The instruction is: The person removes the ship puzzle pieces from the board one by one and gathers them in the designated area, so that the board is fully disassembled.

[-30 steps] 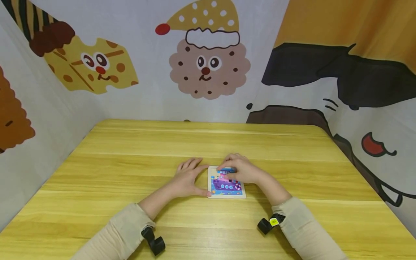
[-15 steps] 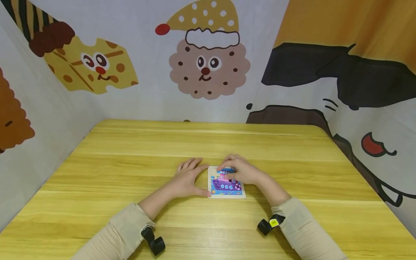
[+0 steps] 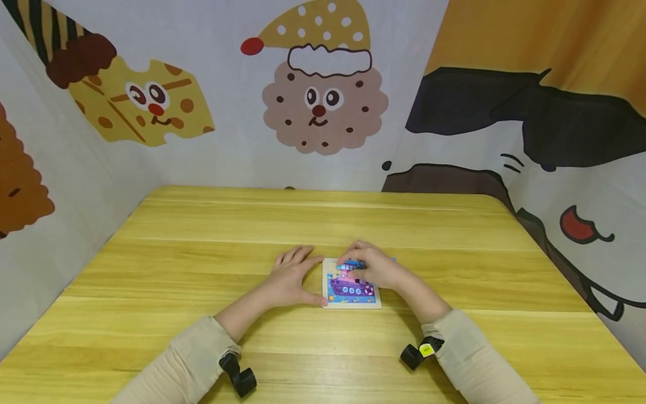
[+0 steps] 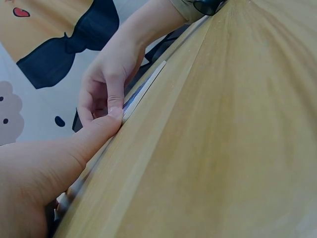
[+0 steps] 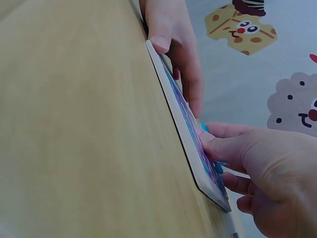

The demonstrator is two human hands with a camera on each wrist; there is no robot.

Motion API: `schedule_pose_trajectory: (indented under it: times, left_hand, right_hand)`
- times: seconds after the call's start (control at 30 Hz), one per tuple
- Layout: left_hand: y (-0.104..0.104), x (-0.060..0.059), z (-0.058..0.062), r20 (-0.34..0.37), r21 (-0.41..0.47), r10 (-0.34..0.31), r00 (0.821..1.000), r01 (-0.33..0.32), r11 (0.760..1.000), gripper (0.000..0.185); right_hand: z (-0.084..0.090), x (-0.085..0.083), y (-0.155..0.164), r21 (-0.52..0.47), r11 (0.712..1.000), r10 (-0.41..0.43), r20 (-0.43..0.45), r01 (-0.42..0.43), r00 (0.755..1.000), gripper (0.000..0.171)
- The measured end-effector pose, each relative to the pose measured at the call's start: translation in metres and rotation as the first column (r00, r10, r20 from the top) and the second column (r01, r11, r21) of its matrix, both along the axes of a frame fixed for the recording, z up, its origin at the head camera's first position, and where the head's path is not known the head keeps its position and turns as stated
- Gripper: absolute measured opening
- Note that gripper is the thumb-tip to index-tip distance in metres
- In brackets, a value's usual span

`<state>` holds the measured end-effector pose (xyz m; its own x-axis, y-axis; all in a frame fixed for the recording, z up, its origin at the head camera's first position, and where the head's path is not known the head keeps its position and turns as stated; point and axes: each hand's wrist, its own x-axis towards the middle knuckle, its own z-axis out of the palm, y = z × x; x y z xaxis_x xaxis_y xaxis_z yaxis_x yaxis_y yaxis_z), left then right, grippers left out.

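Observation:
A small square jigsaw puzzle [image 3: 351,299] with a purple and pink ship picture and a pale frame lies flat on the table. My left hand [image 3: 289,280] is spread along its left side, with the thumb on the near left corner and the index finger by the far left corner. Over the puzzle's upper right part, my right hand [image 3: 375,266] pinches a puzzle piece [image 3: 344,267] between thumb and fingers. Blue bits of the piece [image 5: 219,167] show beside the right fingers in the right wrist view. Most of it is hidden by the hand.
The wooden table [image 3: 227,224] extends around the puzzle on all sides. Behind it hangs a cartoon-printed cloth [image 3: 222,163]. Each sleeve carries a black wrist camera, one on the left [image 3: 242,379] and one on the right [image 3: 413,355].
A blue corner now shows to the right of my right hand, and the pinched piece looks slightly shifted or tilted. My left hand and the puzzle frame stay in place.

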<state>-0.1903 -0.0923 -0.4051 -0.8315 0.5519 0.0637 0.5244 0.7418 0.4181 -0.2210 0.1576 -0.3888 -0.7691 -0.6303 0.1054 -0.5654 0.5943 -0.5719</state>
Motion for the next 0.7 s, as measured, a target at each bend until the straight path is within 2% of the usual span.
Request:
schedule_pose_trajectory:
  times: [0.3,0.53,0.7]
  left_hand:
    - [-0.002,0.000,0.000,-0.008,-0.002,-0.001,1.000,0.001,1.000,0.103]
    - [-0.002,0.000,0.001,-0.011,-0.002,-0.002,1.000,0.002,1.000,0.103]
    - [-0.001,-0.001,-0.001,-0.007,-0.007,0.000,1.000,0.000,1.000,0.104]
  right_hand:
    - [-0.005,0.009,-0.003,-0.050,0.996,-0.078,-0.063,0.075,0.995,0.033]
    - [-0.007,0.012,-0.004,-0.120,0.979,-0.163,0.001,0.162,0.987,0.037]
    - [-0.010,0.010,-0.001,-0.164,0.974,-0.156,0.004,0.154,0.988,0.033]
